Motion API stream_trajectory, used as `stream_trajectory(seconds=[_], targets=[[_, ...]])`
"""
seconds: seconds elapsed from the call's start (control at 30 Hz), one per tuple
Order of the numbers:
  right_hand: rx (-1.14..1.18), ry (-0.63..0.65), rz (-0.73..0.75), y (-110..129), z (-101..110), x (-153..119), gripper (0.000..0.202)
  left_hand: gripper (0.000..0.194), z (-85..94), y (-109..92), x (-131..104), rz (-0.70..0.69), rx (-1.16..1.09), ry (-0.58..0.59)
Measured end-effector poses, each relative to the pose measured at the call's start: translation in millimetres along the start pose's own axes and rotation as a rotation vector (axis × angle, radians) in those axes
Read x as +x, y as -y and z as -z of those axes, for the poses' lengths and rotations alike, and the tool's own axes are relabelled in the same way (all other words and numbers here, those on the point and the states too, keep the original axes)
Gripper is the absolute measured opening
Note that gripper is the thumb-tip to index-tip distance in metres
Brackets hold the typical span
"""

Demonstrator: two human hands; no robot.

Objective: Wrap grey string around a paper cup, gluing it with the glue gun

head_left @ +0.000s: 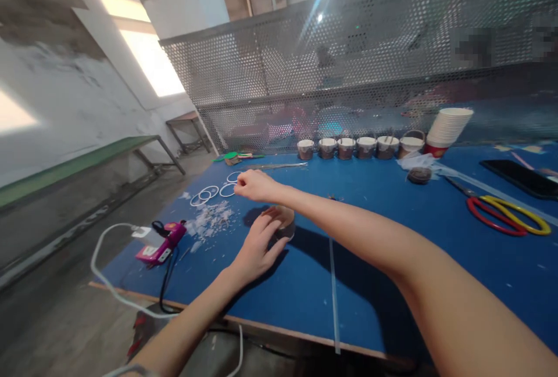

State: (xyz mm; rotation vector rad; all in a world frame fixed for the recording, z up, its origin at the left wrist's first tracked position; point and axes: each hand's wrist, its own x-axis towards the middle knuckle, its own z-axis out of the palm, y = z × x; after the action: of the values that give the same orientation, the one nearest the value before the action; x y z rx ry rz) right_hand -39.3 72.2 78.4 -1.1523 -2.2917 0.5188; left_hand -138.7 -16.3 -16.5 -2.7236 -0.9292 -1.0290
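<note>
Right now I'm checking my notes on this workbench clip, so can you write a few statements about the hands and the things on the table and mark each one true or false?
1. The left hand rests on a small round cup on the blue table. True.
2. The right hand reaches to the white rings at the far left of the table. True.
3. The scissors lie beside the left hand. False: they lie far off to the right, near a black phone.
4. The pink tool is held in the right hand. False: it lies on the table, untouched.
5. A row of small cups stands along the mesh panel. True.
</note>
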Motion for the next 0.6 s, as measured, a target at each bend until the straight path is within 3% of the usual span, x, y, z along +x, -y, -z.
stream_trajectory(seconds=[0.03,0.13,0.27,0.33,0.43,0.5,0.57,0.6], targets=[[-0.012,0.051,0.019,6,-5,6,0.008,0.033,3.3,-2,-3,-0.009,0.039,-0.006],[-0.051,0.151,0.043,20,-17,17,0.025,0.038,17.5,-8,-17,-0.016,0.151,-0.03],[-0.098,0.166,0.013,27,-24,24,0.015,0.02,37.6,-10,-41,-0.005,0.203,-0.084],[-0.102,0.186,0.009,27,-25,24,0.02,0.022,47.0,-5,-52,0.101,0.205,-0.118],[-0.077,0.209,-0.016,28,-24,24,0.018,0.029,62.5,10,-60,0.432,0.19,-0.209],[-0.042,0.198,-0.043,29,-25,26,0.014,0.019,73.2,19,-54,0.617,0.162,-0.321],[0.018,0.189,-0.059,31,-28,27,0.017,0.008,81.4,23,-41,0.669,0.097,-0.472],[0.062,0.187,-0.058,33,-31,26,0.018,0.015,83.7,23,-32,0.631,0.08,-0.531]])
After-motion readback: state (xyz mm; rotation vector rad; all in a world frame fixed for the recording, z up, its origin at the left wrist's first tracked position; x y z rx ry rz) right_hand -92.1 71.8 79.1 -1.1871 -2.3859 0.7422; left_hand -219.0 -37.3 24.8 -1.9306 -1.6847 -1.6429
